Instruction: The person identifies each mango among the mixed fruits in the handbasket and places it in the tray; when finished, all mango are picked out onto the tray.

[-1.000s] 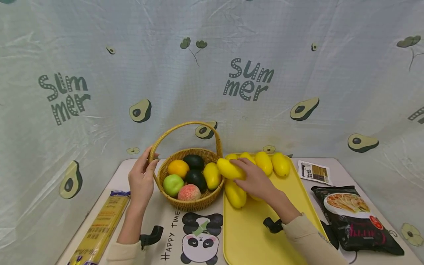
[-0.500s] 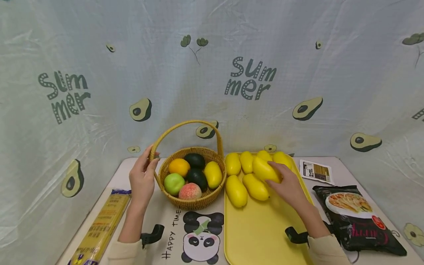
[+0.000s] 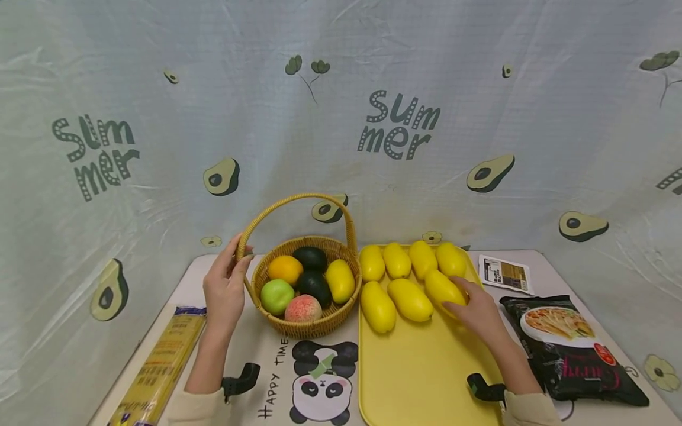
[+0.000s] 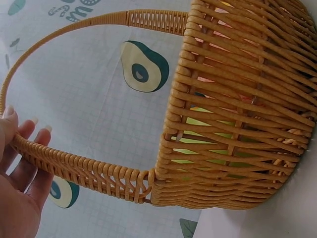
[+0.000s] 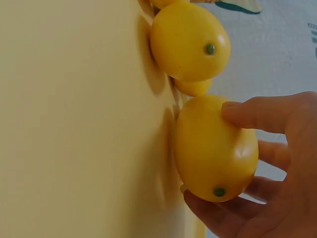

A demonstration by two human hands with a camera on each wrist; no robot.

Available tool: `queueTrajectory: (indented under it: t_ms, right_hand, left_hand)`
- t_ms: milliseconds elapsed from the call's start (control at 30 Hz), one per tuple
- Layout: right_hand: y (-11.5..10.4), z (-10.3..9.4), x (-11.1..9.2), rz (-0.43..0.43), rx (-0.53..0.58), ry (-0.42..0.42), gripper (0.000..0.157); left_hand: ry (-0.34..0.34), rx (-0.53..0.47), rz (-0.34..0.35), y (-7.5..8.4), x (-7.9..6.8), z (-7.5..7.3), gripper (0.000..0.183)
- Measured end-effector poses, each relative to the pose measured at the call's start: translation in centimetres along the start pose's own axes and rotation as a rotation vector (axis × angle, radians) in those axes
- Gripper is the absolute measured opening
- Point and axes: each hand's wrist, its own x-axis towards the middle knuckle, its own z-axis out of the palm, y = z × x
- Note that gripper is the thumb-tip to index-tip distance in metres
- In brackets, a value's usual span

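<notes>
My left hand (image 3: 225, 291) grips the left side of the handle of a wicker basket (image 3: 314, 327); thumb and fingers lie round the handle (image 4: 89, 173) in the left wrist view. Inside the basket are an orange fruit (image 3: 285, 270), a green apple (image 3: 277, 297), a peach (image 3: 303, 309), two dark green avocados (image 3: 314, 289) and a yellow mango (image 3: 340, 281). My right hand (image 3: 476, 310) holds another mango (image 3: 443, 290) between thumb and fingers, low over the yellow tray (image 3: 426, 378). In the right wrist view a narrow shadow lies beside this mango (image 5: 213, 153); whether it touches the tray I cannot tell.
Several more mangoes (image 3: 407, 300) lie in two rows at the tray's far end. A long yellow noodle packet (image 3: 160, 367) lies at the left. At the right are a black food bag (image 3: 575, 355) and a small sachet (image 3: 506, 275). A printed curtain (image 3: 298, 148) hangs behind.
My right hand has carried the mango from beside the basket's rim rightward and down to the right end of the tray's nearer row. The left hand stays on the handle.
</notes>
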Motion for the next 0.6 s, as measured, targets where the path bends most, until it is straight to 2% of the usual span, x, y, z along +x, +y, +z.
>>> queueTrajectory:
  t_ms: [233,467,600]
  right_hand:
    - [0.12,0.35,0.03,0.048,-0.003,-0.030,0.069]
    - [-0.37,0.29,-0.40,0.105,0.000,-0.083,0.076]
    - [-0.43,0.31,-0.48,0.110,0.005,-0.086,0.078]
  left_hand:
    - [0.014,0.007,0.025,-0.03,0.04,-0.02,0.046]
    - [0.010,0.000,0.015,-0.01,-0.09,-0.04,0.046]
    - [0.004,-0.001,0.017,0.08,-0.01,-0.01,0.046]
